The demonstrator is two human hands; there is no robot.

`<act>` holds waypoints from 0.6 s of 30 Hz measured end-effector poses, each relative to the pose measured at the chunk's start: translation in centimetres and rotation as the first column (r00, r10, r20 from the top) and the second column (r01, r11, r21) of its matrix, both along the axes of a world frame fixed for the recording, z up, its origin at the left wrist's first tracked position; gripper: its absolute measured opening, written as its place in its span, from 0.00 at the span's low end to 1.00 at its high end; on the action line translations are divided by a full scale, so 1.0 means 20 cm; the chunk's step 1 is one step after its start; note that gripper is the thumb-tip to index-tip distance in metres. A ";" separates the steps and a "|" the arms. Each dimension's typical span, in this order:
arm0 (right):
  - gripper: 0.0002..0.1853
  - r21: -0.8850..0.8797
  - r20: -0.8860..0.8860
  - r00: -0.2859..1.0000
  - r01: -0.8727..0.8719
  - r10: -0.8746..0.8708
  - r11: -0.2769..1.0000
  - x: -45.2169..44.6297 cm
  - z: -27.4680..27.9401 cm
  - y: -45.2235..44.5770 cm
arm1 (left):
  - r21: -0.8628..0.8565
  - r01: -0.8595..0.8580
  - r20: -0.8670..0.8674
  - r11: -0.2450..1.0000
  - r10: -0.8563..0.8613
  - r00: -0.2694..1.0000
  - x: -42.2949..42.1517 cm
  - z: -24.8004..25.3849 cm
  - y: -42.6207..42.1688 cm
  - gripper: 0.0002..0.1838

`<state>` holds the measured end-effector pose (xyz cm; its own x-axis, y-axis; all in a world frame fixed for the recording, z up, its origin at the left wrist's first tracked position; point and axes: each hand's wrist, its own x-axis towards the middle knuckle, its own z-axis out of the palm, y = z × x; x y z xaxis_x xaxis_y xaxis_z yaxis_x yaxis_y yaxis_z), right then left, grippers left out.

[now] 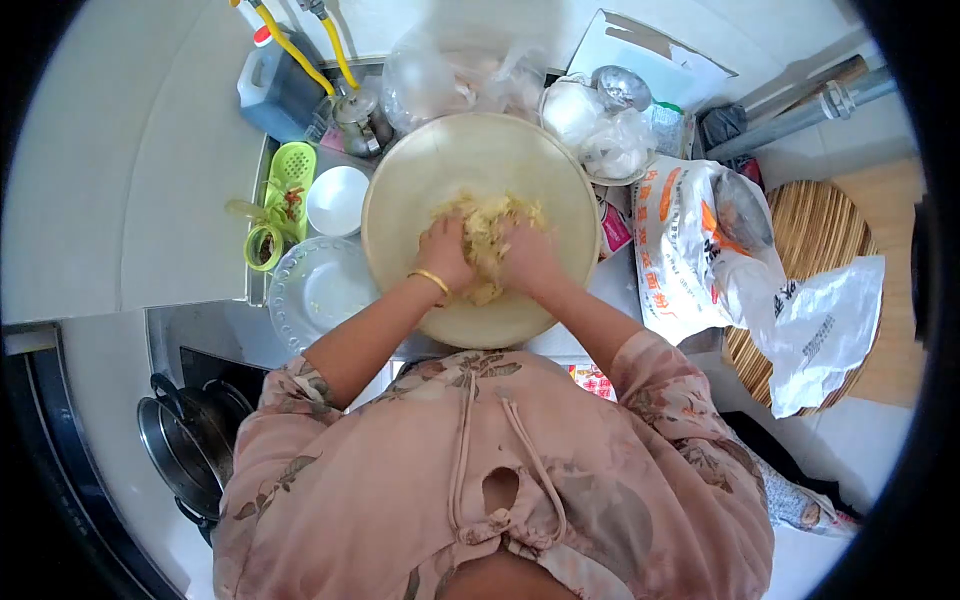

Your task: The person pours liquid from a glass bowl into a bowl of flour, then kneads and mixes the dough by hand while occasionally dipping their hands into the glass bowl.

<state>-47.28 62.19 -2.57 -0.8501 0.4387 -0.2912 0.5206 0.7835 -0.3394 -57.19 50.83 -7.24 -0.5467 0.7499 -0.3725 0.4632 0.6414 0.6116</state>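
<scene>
A crumbly, pale yellow dough (pixel 486 232) lies in the middle of a large cream-coloured basin (pixel 415 170). My left hand (pixel 446 252) grips the dough from its left side, fingers curled into it, with a gold bracelet at the wrist. Pressed into the right side of the same dough is my right hand (pixel 527 256), its fingers partly hidden by the clumps. Loose shreds of dough lie around the upper edge of the mass.
Left of the basin stand a white bowl (pixel 338 200), a clear plastic dish (pixel 315 292) and a green tray (pixel 292 170). A white flour sack (pixel 672 250) stands on the right, beside a round slatted board (pixel 815 225). Plastic bags (pixel 425 90) lie behind the basin.
</scene>
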 end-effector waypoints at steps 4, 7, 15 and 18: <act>0.26 0.158 0.113 0.972 -0.224 0.208 0.962 0.07 -0.11 -0.03 | -0.117 0.197 -0.192 0.973 -0.216 0.957 0.05 0.04 0.00 0.48; 0.21 0.161 0.045 0.983 -0.182 0.177 0.970 -0.01 -0.23 0.04 | -0.242 0.050 -0.183 0.969 -0.096 0.978 0.07 0.04 0.15 0.45; 0.25 0.214 -0.091 0.975 -0.178 0.201 0.961 -0.27 -0.42 0.29 | -0.373 -0.020 -0.272 0.928 -0.089 0.958 -0.14 -0.09 0.41 0.31; 0.30 0.176 -0.038 0.975 -0.208 0.218 0.962 -0.29 -0.36 0.30 | -0.360 -0.011 -0.264 0.933 -0.091 0.960 -0.14 -0.12 0.39 0.33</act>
